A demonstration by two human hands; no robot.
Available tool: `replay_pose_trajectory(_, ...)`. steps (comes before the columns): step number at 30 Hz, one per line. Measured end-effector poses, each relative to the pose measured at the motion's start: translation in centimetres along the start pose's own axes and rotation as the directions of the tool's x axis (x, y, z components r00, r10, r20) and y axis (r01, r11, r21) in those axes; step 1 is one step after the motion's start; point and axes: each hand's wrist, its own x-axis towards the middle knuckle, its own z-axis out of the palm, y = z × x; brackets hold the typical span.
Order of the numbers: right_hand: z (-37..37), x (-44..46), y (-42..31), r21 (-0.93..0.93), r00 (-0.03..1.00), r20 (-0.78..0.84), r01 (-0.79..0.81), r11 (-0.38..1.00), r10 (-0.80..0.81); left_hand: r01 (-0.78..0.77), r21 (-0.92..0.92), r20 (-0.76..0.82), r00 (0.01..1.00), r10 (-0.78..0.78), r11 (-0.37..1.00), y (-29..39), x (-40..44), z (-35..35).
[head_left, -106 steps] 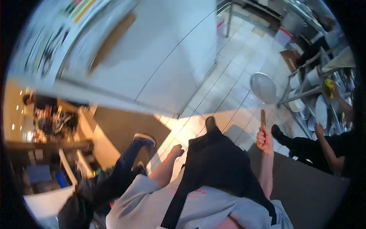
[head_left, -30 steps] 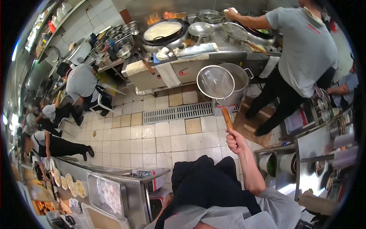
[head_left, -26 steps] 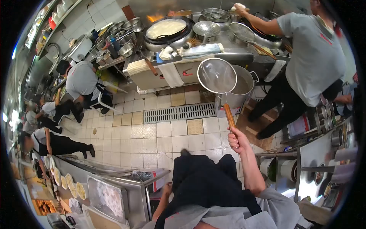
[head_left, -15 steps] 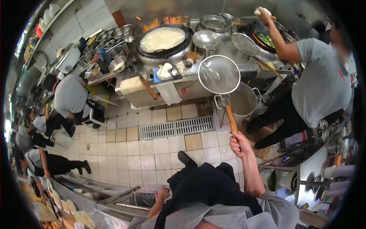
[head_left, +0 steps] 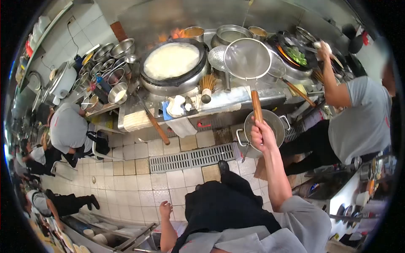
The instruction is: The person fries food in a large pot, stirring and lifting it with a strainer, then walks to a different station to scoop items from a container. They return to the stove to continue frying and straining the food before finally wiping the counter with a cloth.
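My right hand [head_left: 263,135] is wrapped round the wooden handle of a fine-mesh strainer [head_left: 248,59]. The strainer's round mesh is raised in front of the stove, and from here it overlaps the perforated ladle [head_left: 217,58] and part of the counter. Below the handle, a large metal pot [head_left: 276,125] with side handles stands low by the stove front. My left hand [head_left: 166,208] hangs low at my left side over the floor, fingers loosely bent and apart, with nothing visible in it. A big wok [head_left: 204,63] of pale, foamy liquid sits ahead, flames behind it.
At right, a co-worker [head_left: 358,114] reaches over another wok holding green vegetables [head_left: 297,56]. A bamboo brush [head_left: 207,86] and white cloths [head_left: 176,106] lie along the stove edge. A wooden-handled tool [head_left: 158,128] juts over the aisle. The tiled floor has a drain grate [head_left: 192,158].
My right hand has moved up and forward with the strainer, toward the stove. My left hand has swung out to the left. The view has shifted closer to the stove.
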Motion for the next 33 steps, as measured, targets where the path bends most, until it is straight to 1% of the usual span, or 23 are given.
replay_pose_trajectory(2,0.5,3.7,-1.6,0.051,0.998,0.061,0.009,0.999,-0.012,0.063,-0.038,-0.039,0.997,-0.065,0.997,-1.6,-1.3,1.0)
replay_pose_trajectory(4,0.3,7.1,-2.8,0.149,0.988,0.154,-0.050,0.988,0.027,0.124,-0.050,-0.072,0.989,-0.128,0.991,-3.2,-2.9,2.1)
replay_pose_trajectory(5,0.2,8.7,-3.5,0.197,0.979,0.200,-0.082,0.977,0.042,0.148,-0.023,-0.073,0.986,-0.149,0.989,-4.2,-3.8,3.2)
replay_pose_trajectory(6,0.2,10.0,-3.9,0.202,0.977,0.208,-0.098,0.974,0.055,0.164,0.040,-0.062,0.985,-0.161,0.986,-5.3,-4.6,4.2)
replay_pose_trajectory(8,-0.1,12.5,-4.4,0.255,0.963,0.255,-0.160,0.954,0.093,0.079,0.307,0.004,0.996,-0.084,0.949,-7.9,-5.9,6.7)
replay_pose_trajectory(10,-0.4,14.2,-4.6,0.270,0.954,0.272,-0.204,0.941,0.128,-0.012,0.469,0.057,0.998,-0.017,0.883,-8.9,-6.6,8.6)
replay_pose_trajectory(11,-0.6,14.7,-4.7,0.295,0.942,0.304,-0.239,0.925,0.146,-0.051,0.525,0.083,0.997,0.009,0.849,-9.2,-6.6,9.4)
replay_pose_trajectory(13,-0.6,15.6,-4.9,0.334,0.912,0.371,-0.308,0.891,0.176,-0.092,0.563,0.106,0.994,0.038,0.822,-8.7,-6.4,10.3)
replay_pose_trajectory(14,-0.5,15.9,-4.9,0.333,0.911,0.361,-0.326,0.885,0.200,-0.106,0.570,0.110,0.993,0.052,0.815,-8.5,-6.3,10.5)
replay_pose_trajectory(18,-1.1,17.0,-4.7,0.372,0.849,0.471,-0.439,0.818,0.241,-0.161,0.552,0.091,0.987,0.133,0.818,-4.9,-5.3,11.1)
replay_pose_trajectory(20,-1.3,17.2,-4.6,0.387,0.808,0.536,-0.493,0.779,0.245,-0.186,0.517,0.052,0.981,0.186,0.836,-1.6,-4.5,11.1)
replay_pose_trajectory(22,-1.6,18.0,-3.9,0.369,0.837,0.488,-0.456,0.810,0.249,-0.128,0.441,-0.023,0.988,0.154,0.888,3.4,-4.5,11.5)
replay_pose_trajectory(23,-1.6,18.2,-3.8,0.355,0.850,0.464,-0.437,0.827,0.250,-0.071,0.386,-0.048,0.994,0.097,0.920,7.1,-5.5,11.9)
replay_pose_trajectory(25,-0.2,18.4,-3.6,0.153,0.964,0.186,-0.222,0.963,0.192,0.045,0.261,-0.095,0.995,-0.021,0.964,13.5,-7.1,12.6)
replay_pose_trajectory(26,0.4,18.5,-3.2,0.025,0.990,0.053,-0.131,0.991,0.129,0.044,0.242,-0.082,0.996,-0.025,0.969,13.3,-6.3,12.2)
replay_pose_trajectory(27,0.4,18.9,-2.8,-0.219,0.998,-0.056,-0.011,0.976,-0.001,0.039,0.242,-0.087,0.996,-0.019,0.970,13.6,-6.2,12.1)
replay_pose_trajectory(28,-0.2,19.6,-2.1,-0.459,0.980,-0.126,0.078,0.885,-0.151,0.039,0.240,-0.094,0.995,-0.017,0.970,14.2,-6.2,12.1)
replay_pose_trajectory(29,-1.3,20.7,-1.1,-0.674,0.939,-0.150,0.132,0.727,-0.309,0.042,0.237,-0.103,0.995,-0.018,0.970,14.4,-6.5,12.1)
replay_pose_trajectory(30,-4.5,23.7,1.4,-0.839,0.766,0.061,0.387,0.384,-0.639,0.024,0.230,-0.102,0.995,-0.001,0.973,13.9,-6.6,12.1)
replay_pose_trajectory(31,-3.1,22.2,1.1,-0.880,0.757,0.054,0.345,0.328,-0.651,0.001,0.287,-0.070,0.997,0.020,0.958,12.3,-6.1,11.7)
replay_pose_trajectory(33,-3.1,22.3,2.7,-0.915,0.702,0.008,0.293,0.279,-0.712,-0.043,0.392,-0.003,0.999,0.048,0.919,5.5,-3.9,10.6)
